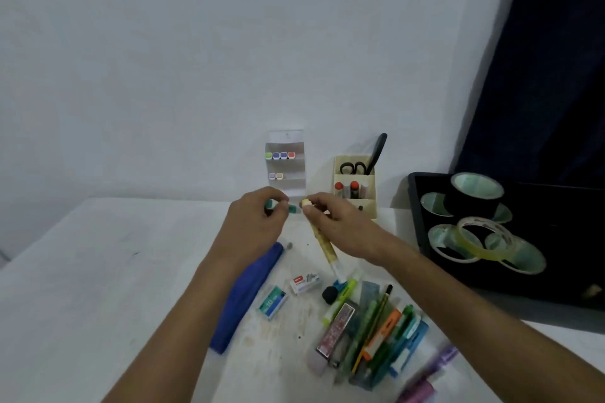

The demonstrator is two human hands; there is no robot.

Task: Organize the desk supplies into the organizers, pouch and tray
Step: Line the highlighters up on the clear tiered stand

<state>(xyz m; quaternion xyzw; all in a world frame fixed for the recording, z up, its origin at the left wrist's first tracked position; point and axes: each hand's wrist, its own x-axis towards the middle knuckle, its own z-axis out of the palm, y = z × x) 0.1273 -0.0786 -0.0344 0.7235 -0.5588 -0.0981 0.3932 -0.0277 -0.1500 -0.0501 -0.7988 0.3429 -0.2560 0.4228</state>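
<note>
blue pouch (246, 298) lies long on the white table (82, 288), left of centre, unopened as far as i can tell. just right of it, two small staple boxes (288, 294) and a dark eraser (330, 294).

left hand (253, 222) raised over the far table, fingers curled round a teal-capped marker (278, 206); only the cap and a bit of barrel show. right hand (330, 221) meets it almost fingertip to fingertip, pinching a yellow marker (324, 242) near its pale cap, barrel slanting down toward the viewer. both forearms reach in from the near edge and converge.

behind the hands, against the wall: clear marker rack (286, 167), four caps in the top row, two in the next, slots free. right of it a cream organizer (355, 186) with scissors (352, 168) and glue sticks.

step in hand, i judge: sorting markers into the rack. next move calls for lifting each marker to a free slot and pushing it in straight.

near right: loose pile of pens and pencils (373, 327), unsorted. far right: black tray (422, 226) holding tape rolls (474, 235).
</note>
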